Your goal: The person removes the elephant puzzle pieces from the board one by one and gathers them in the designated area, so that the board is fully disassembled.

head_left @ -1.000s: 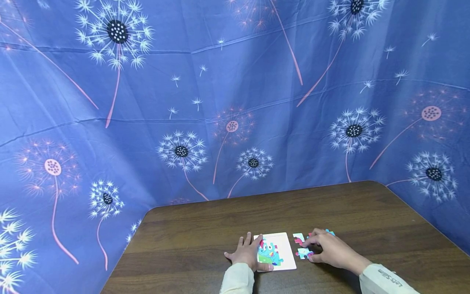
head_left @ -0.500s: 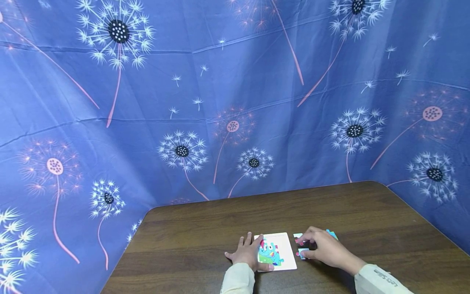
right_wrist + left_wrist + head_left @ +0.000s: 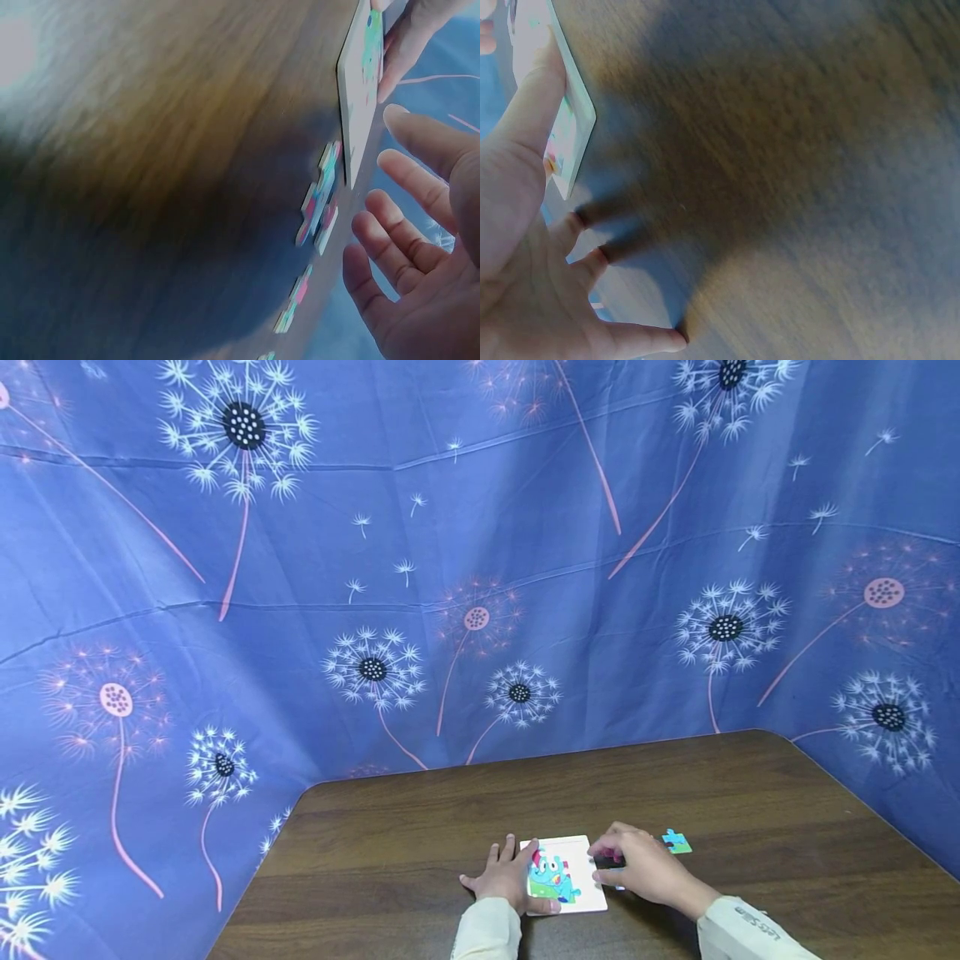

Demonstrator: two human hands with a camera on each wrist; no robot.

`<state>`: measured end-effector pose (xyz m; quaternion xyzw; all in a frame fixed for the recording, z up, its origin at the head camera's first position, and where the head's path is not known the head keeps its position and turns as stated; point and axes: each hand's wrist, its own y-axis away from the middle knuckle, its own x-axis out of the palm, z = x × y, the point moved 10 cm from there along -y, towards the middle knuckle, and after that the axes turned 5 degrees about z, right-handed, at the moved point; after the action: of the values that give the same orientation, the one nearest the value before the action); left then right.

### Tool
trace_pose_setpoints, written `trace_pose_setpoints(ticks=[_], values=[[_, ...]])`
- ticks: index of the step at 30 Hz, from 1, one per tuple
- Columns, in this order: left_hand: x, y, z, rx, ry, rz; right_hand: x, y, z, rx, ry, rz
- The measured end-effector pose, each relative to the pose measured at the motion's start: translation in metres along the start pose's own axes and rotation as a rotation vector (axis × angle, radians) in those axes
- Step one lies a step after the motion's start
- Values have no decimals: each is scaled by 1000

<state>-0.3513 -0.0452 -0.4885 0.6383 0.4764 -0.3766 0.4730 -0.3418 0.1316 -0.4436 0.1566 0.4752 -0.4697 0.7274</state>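
A white square jigsaw board (image 3: 589,893) lies on the table, with joined pieces (image 3: 555,887) forming part of a cartoon blue animal at its left. My left hand (image 3: 501,882) rests spread along the board's left edge, its thumb at the lower edge and forefinger at the upper left corner. My right hand (image 3: 647,865) hovers just right of the board, fingertips close to its right edge. In the right wrist view its fingers are loosely bent with nothing between them. Loose puzzle pieces (image 3: 321,196) lie under and beside it, partly hidden by it in the head view.
One blue and green puzzle piece (image 3: 677,842) lies apart, beyond the right hand. The brown wooden table (image 3: 390,852) reaches back to a blue curtain (image 3: 420,693) printed with dandelions.
My right hand has moved left from over the loose pieces to the board's right edge, uncovering the far right piece. The left hand has stayed in place.
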Motion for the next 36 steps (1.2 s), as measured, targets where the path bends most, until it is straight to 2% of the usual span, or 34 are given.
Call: trace_pose_setpoints(ticks=[10, 17, 23, 36], values=[[-1, 2, -1, 8, 1, -10, 7, -10, 10, 6, -3, -13], [-4, 5, -3, 7, 1, -5, 14, -15, 8, 97, -19, 4], [-4, 7, -6, 16, 0, -8, 17, -17, 11, 61, 11, -25], [-1, 2, 0, 2, -23, 5, 25, -25, 16, 87, 58, -12]])
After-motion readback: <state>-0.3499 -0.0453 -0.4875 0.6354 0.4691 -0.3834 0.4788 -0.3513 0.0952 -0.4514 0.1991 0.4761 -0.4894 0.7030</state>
